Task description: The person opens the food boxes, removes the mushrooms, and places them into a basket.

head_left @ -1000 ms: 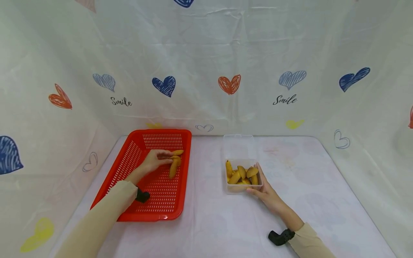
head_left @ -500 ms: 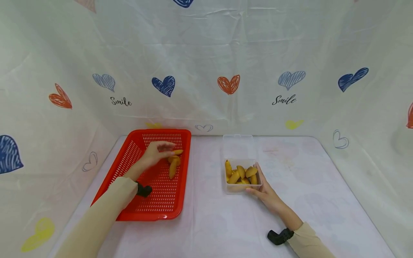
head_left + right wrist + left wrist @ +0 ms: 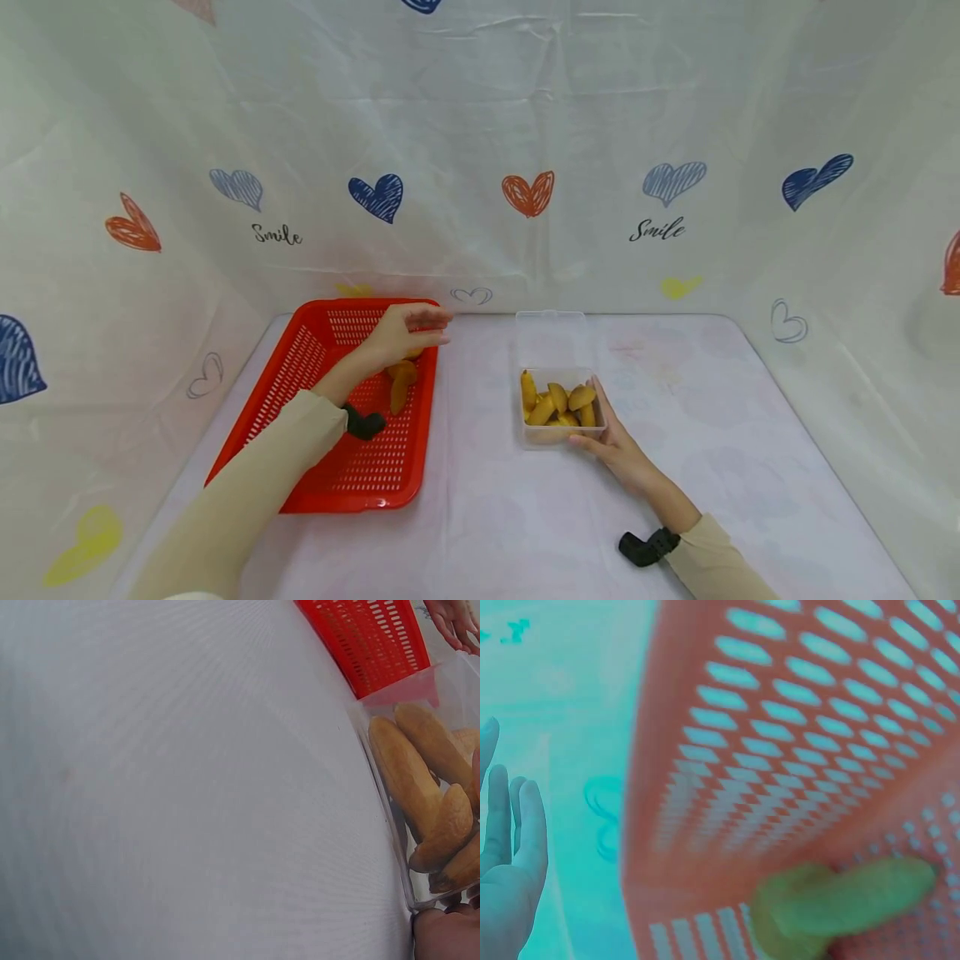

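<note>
My left hand (image 3: 412, 329) is raised over the red basket's right rim with its fingers stretched out, and nothing shows between them. In the left wrist view its fingers (image 3: 531, 825) look straight and apart from the basket (image 3: 649, 855). Below that hand several yellow-brown, elongated, rounded pieces (image 3: 401, 392) lie in the red basket (image 3: 426, 450); the hand partly hides one. My right hand (image 3: 618, 446) grips the front right corner of a clear plastic box (image 3: 555, 436), thumb on the front, fingers along the side. Similar pieces (image 3: 409, 769) fill the box; their exact kind is unclear.
The box's clear lid (image 3: 552, 337) lies opened back behind it. A white-clothed table (image 3: 487, 517) bears both containers, basket at left, box right of the middle. Behind hangs a white curtain (image 3: 450, 125) printed with hearts. Each wrist wears a black camera (image 3: 365, 423).
My left hand has let go of the pieces in the basket, opened, and moved up and right to the rim. My right hand stays at the box.
</note>
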The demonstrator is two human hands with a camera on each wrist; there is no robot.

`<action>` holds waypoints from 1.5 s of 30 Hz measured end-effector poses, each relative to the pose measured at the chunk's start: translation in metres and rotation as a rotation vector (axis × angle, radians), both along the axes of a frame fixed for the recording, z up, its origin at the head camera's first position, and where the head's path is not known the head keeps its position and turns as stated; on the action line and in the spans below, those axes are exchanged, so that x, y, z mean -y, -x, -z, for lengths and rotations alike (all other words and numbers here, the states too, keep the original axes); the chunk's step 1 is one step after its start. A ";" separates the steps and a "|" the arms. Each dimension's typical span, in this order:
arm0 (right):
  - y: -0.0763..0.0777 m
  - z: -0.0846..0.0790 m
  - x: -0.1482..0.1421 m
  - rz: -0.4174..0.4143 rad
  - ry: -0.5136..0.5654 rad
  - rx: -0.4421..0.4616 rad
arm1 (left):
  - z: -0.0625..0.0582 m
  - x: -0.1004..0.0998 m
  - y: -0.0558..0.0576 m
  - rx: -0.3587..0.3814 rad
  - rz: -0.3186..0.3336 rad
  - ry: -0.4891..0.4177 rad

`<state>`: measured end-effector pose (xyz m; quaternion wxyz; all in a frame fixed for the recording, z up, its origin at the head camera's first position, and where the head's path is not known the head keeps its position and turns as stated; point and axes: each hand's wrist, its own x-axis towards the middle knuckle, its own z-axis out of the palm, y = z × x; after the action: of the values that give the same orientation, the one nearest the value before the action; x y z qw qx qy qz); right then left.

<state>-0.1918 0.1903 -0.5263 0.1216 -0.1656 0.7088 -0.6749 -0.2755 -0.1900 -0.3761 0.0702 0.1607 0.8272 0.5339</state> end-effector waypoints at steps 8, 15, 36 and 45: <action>0.000 0.001 0.001 -0.002 -0.011 0.001 | -0.006 -0.038 0.004 -0.047 0.138 -0.031; 0.001 0.000 0.001 -0.018 -0.001 -0.013 | -0.003 -0.070 0.006 -0.034 0.230 -0.063; 0.003 0.004 0.002 -0.022 0.035 0.003 | 0.044 -0.153 0.001 0.024 0.431 -0.041; 0.002 0.003 -0.001 -0.010 0.012 -0.026 | 0.056 -0.175 -0.005 0.023 0.483 -0.017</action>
<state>-0.1939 0.1910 -0.5297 0.1149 -0.1786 0.7055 -0.6761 -0.2701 -0.0147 -0.4316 0.2040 0.3485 0.7593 0.5104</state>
